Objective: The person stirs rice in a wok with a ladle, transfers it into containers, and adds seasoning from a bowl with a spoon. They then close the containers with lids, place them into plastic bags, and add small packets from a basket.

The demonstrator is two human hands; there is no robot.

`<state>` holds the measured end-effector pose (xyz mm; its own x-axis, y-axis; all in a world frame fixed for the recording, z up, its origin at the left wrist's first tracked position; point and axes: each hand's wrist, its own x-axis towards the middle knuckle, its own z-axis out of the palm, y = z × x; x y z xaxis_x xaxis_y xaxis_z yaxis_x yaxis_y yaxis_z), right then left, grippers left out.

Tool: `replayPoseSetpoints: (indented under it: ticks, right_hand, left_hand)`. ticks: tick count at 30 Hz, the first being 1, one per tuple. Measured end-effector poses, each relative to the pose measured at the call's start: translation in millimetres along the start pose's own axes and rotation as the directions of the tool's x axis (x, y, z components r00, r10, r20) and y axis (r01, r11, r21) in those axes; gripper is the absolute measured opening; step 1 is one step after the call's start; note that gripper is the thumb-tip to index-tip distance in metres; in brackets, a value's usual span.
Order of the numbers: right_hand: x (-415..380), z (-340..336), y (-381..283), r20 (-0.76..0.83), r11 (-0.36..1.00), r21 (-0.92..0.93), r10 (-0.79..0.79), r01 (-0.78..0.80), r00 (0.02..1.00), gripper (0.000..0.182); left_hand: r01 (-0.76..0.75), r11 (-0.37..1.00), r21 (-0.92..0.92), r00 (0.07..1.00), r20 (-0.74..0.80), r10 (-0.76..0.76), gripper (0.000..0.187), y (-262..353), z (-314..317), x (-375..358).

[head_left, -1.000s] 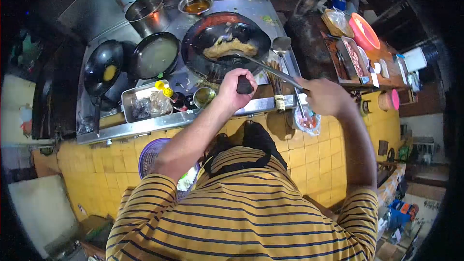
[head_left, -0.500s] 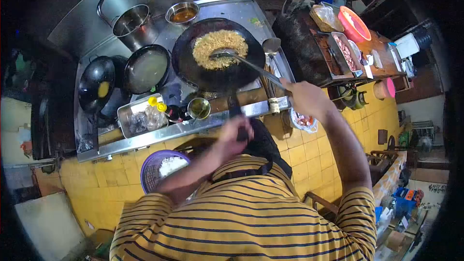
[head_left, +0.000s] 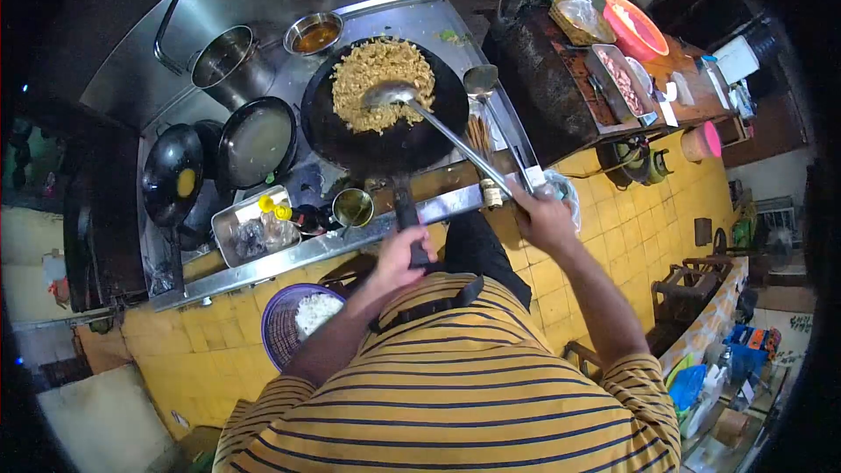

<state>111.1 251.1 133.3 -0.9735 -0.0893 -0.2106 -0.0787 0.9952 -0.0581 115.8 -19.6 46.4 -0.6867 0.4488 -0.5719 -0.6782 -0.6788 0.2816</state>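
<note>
A black wok [head_left: 385,147] sits on the steel stove, its handle toward my body. Fried rice [head_left: 378,70], brown and loose, lies heaped against the wok's far side. My left hand [head_left: 403,254] is closed around the wok handle. In my right hand [head_left: 545,217] is the long metal handle of a ladle [head_left: 392,94]. The ladle's rounded bowl rests on the rice, back side up. Another ladle [head_left: 481,81] lies on the stove to the right of the wok.
Left of the wok stand a steel pot [head_left: 232,68], a pan of cloudy liquid [head_left: 257,142] and a tilted black wok [head_left: 173,177]. A bowl of brown sauce [head_left: 314,34] sits behind. Near the front edge are a steel tray [head_left: 229,241] and an oil cup [head_left: 353,208]. A rice basket [head_left: 279,315] stands below.
The rice has shifted toward the wok's far side. My left hand and the wok handle have moved slightly left and down. The ladle's bowl has turned over; my right hand is lower.
</note>
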Motion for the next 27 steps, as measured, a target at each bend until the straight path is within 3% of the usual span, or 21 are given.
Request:
replayPoseSetpoints:
  ticks: [2,4,6,8,10,11,12,13,14,16,18,19,20,21,22,24,25,26,27]
  right_hand:
    - [-13.6,34.0,10.5,-0.366,0.932,0.234,-0.179,0.277,0.913,0.062]
    - [-0.2,66.0,8.2,-0.393,0.937,0.243,-0.14,0.25,0.909,0.066]
    - [31.5,70.3,-12.9,-0.342,0.929,0.319,-0.069,0.185,0.937,0.063]
    - [74.0,76.4,-35.5,-0.173,0.961,0.271,-0.011,0.059,0.985,0.05]
    - [122.6,113.4,-43.0,0.067,0.961,0.202,-0.206,0.189,0.976,0.053]
    - [131.8,102.6,-46.4,0.196,0.957,0.207,-0.245,0.204,0.949,0.049]
    - [126.0,110.2,-48.2,-0.249,0.883,0.413,-0.124,0.221,0.961,0.042]
    - [137.5,120.8,-48.5,-0.16,0.881,0.433,-0.134,0.192,0.978,0.045]
    - [126.5,117.8,-46.3,-0.203,0.87,0.452,-0.115,0.198,0.972,0.05]
    - [93.5,101.8,-11.9,-0.237,0.859,0.392,-0.252,0.329,0.938,0.052]
    - [49.3,102.0,27.6,-0.311,0.77,0.537,-0.199,0.345,0.929,0.04]
    - [30.6,114.4,58.0,-0.244,0.72,0.565,-0.32,0.403,0.915,0.035]
    - [7.9,132.5,94.3,-0.176,0.667,0.602,-0.427,0.44,0.887,0.032]
    - [-21.8,149.7,131.5,-0.098,0.601,0.721,-0.404,0.345,0.909,0.029]
    - [-55.0,166.6,170.6,-0.027,0.518,0.821,-0.382,0.239,0.924,0.028]
    - [-124.9,245.1,266.1,0.073,0.609,0.784,-0.279,0.118,0.958,0.034]
    - [-173.1,271.1,291.0,0.131,0.685,0.718,0.039,-0.121,0.991,0.036]
    - [-220.1,286.8,307.4,0.168,0.679,0.633,0.346,-0.37,0.923,0.037]
    - [-257.3,284.3,326.7,0.394,0.437,0.749,0.312,-0.498,0.865,0.04]
  left_hand:
    - [-0.007,0.998,-0.068,1.0,0.025,0.009,0.031,25.8,-5.2,38.7]
    - [-0.008,0.996,-0.084,0.998,0.056,0.013,0.028,47.9,-7.2,68.7]
    - [0.019,0.994,-0.111,0.999,0.032,-0.016,0.027,64.0,-6.8,91.3]
    - [0.098,0.984,-0.15,0.989,0.129,-0.079,0.028,74.7,-12.3,109.0]
    - [0.003,1.0,-0.004,0.995,0.102,-0.002,0.034,65.4,-17.7,109.3]
    - [-0.04,0.999,-0.017,0.998,0.046,0.041,0.035,63.5,-21.0,109.8]
    - [-0.091,0.996,-0.013,0.993,0.069,0.092,0.032,60.3,-29.8,117.9]
    - [-0.088,0.993,-0.076,0.996,-0.007,0.088,0.027,51.9,-12.9,103.0]
    - [-0.061,0.996,-0.066,0.994,0.083,0.066,0.027,47.3,-32.9,105.2]
    - [-0.196,0.967,-0.16,0.971,-0.166,0.17,0.027,9.2,9.3,74.3]
    - [-0.014,0.999,0.05,0.997,0.083,0.01,0.028,-17.8,-23.0,60.3]
    - [-0.017,0.987,0.159,0.988,0.156,-0.008,0.027,-44.6,-27.6,58.2]
    - [0.173,0.96,0.22,0.961,0.175,-0.214,0.031,-61.7,-62.7,72.0]
    - [0.197,0.887,0.418,0.98,-0.11,-0.166,0.035,-91.6,-66.9,62.8]
    - [0.252,0.76,0.599,0.938,-0.346,-0.039,0.041,-123.1,-56.4,64.2]
    - [0.338,0.639,0.691,0.938,-0.303,-0.169,0.042,-179.4,-11.7,115.7]
    - [0.376,0.552,0.744,0.927,-0.299,-0.228,0.043,-201.8,6.4,138.1]
    - [0.399,0.466,0.79,0.913,-0.295,-0.281,0.044,-223.7,22.9,161.0]
    - [0.408,0.385,0.828,0.899,-0.29,-0.329,0.045,-248.2,39.6,184.2]
